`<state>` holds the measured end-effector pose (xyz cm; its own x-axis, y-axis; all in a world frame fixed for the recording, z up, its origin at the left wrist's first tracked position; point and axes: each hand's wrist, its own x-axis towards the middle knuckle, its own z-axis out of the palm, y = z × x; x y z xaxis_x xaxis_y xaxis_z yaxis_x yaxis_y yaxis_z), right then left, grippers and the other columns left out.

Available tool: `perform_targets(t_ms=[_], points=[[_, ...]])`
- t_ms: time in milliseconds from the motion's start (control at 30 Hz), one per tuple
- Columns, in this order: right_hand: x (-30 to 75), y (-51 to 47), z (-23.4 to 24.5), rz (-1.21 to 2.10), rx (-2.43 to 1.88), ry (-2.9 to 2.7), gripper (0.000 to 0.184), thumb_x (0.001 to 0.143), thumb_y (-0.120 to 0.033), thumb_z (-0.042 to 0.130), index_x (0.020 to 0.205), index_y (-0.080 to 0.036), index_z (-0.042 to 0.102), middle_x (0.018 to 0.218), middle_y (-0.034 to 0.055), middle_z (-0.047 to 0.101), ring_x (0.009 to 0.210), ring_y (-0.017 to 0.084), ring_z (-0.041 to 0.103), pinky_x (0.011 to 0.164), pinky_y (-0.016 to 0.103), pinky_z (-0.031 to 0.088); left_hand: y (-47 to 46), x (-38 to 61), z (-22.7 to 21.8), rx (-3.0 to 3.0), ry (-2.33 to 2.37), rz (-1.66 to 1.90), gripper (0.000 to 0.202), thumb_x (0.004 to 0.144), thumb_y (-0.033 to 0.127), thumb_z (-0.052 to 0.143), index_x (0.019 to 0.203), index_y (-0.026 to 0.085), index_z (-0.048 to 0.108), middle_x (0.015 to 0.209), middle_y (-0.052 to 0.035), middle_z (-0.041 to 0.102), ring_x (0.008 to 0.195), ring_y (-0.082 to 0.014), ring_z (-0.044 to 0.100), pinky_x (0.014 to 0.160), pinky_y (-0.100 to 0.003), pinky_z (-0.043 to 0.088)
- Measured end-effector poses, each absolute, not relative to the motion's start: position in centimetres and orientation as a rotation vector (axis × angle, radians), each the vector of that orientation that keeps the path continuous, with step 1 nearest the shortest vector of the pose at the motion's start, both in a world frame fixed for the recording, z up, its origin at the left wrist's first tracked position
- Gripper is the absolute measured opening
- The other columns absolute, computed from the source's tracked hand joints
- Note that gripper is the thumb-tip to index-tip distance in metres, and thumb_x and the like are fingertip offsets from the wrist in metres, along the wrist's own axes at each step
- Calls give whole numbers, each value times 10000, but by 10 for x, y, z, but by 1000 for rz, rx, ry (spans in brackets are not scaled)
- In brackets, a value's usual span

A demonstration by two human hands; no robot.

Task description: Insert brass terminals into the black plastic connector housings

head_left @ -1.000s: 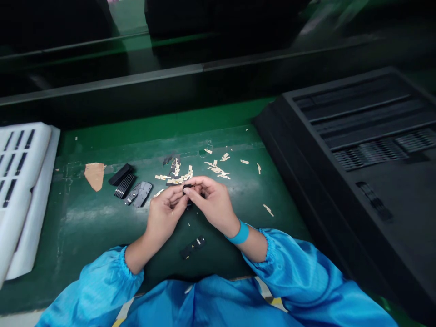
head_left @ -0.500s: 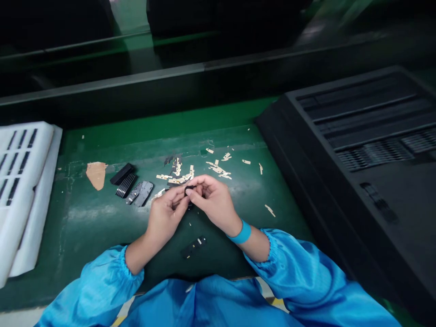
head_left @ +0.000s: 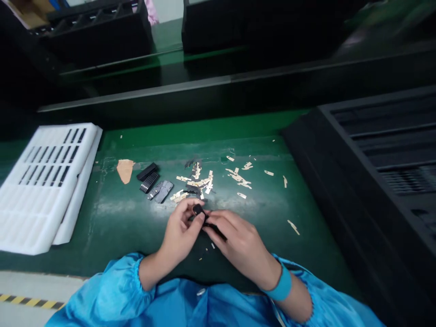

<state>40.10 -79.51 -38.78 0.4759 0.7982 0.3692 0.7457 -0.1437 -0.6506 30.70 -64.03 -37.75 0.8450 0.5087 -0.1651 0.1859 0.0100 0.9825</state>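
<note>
My left hand [head_left: 182, 231] is closed around a small black plastic part [head_left: 198, 209], with the thumb pressed on its side. At the lower right of that part, the closed fingers of my right hand [head_left: 238, 240] pinch at it; they hide much of what lies between them. Just below the hands, a dark flat piece with small pale spots [head_left: 213, 245] lies on the green mat, barely showing against it. Beyond the fingertips is a loose heap of thin cream and dark strips [head_left: 200, 184].
Left of the heap lie black plastic pieces [head_left: 149, 178] and grey covers [head_left: 164, 191], then a torn brown scrap [head_left: 125, 170]. White slotted trays [head_left: 68, 190] are stacked at the left. A large black tray [head_left: 327, 150] borders the right side. More cream strips [head_left: 238, 177] are scattered right of centre.
The view has swung left and both hands have come nearer my body. The black part is now turned up in my left fingers, and my right hand has shifted to its lower right side.
</note>
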Motion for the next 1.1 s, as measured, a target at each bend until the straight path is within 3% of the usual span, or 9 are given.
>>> perform_targets(t_ms=[200,333,467,567,767,833,933,1100], points=[[386,-808,-386,-81,-1983,-1461,154,981,-132,563,1051,-147,700,1042,125,762,916,248,720,772,411,588,-645,282,-372,1625,591,48,118,875,280,714,943,201,658,825,-30,720,721,-171,733,671,-265,621],[389,-812,-384,-72,-1926,-1479,171,993,-130,548,983,-174,713,974,98,773,932,213,726,804,363,593,-638,283,-368,1632,532,-77,136,869,300,721,947,198,676,762,-39,753,666,-184,750,596,-257,618],[391,-824,-385,-41,-1926,-1558,187,991,-131,545,1018,-181,724,1038,99,788,948,218,742,802,381,603,-614,294,-361,2060,390,75,203,925,291,670,1113,223,705,1029,-84,793,845,-205,775,705,-291,634],[394,-830,-380,2,-1931,-1739,193,992,-138,543,997,-174,733,1122,108,780,1005,245,724,849,407,592,-591,308,-362,2424,319,316,165,976,277,596,1081,234,715,1024,-73,767,854,-195,743,742,-303,601],[424,-795,-366,105,-2012,-1715,212,1029,-282,567,913,-196,723,1089,85,761,931,234,679,799,391,546,-568,336,-377,2748,122,349,172,955,191,612,1106,202,694,1036,-97,694,1018,-278,641,894,-426,542],[437,-771,-369,73,-2180,-1520,174,1027,-261,569,989,-189,723,989,86,743,901,230,658,794,377,532,-565,341,-380,2797,96,343,239,921,171,654,1159,184,677,1085,-115,677,1053,-299,614,917,-447,530],[449,-740,-381,42,-2279,-1545,197,992,-272,627,1103,-131,710,1013,115,715,937,271,649,811,407,521,-561,342,-383,2812,94,329,360,872,179,723,1225,165,652,1145,-132,659,1058,-309,600,926,-462,528],[448,-729,-400,-111,-2296,-1615,180,1002,-150,560,1077,-108,719,922,106,718,877,240,651,785,364,479,-561,341,-389,2798,119,337,324,893,198,714,1210,143,672,1139,-141,670,1065,-312,592,943,-478,532]])
